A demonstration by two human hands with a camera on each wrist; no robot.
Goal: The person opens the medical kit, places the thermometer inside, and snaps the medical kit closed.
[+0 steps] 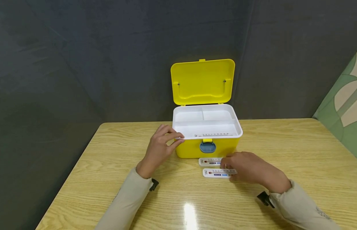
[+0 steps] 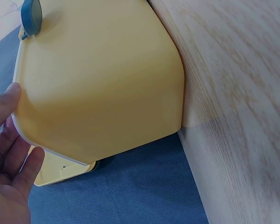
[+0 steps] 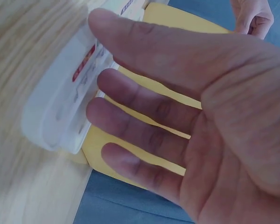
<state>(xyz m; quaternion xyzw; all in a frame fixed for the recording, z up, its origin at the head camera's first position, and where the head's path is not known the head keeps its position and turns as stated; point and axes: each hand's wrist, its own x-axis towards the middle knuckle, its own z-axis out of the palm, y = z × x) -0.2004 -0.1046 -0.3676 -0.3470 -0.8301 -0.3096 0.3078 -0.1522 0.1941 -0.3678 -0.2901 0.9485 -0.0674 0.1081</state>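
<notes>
A yellow storage box (image 1: pixel 193 148) stands with its lid (image 1: pixel 202 81) raised and a white divided tray (image 1: pixel 190 123) in its top. My left hand (image 1: pixel 160 145) pinches the box's front left rim, thumb on the outer wall (image 2: pixel 102 88) and fingers at the edge. Two white thermometers lie on the table in front of the box, a rear thermometer (image 1: pixel 210 162) and a front thermometer (image 1: pixel 217 173). Over their right ends is my right hand (image 1: pixel 247 167), fingers spread and thumb tip right at a thermometer (image 3: pixel 51 107) in the right wrist view.
Along the front compartment of the tray lies another thermometer (image 1: pixel 216 134), mostly hidden by the rim. A blue latch (image 1: pixel 208 147) hangs on the box front. Behind the wooden table (image 1: pixel 109 159) rises a dark cloth (image 1: pixel 123 64); a patterned panel (image 1: pixel 345 102) is at the right.
</notes>
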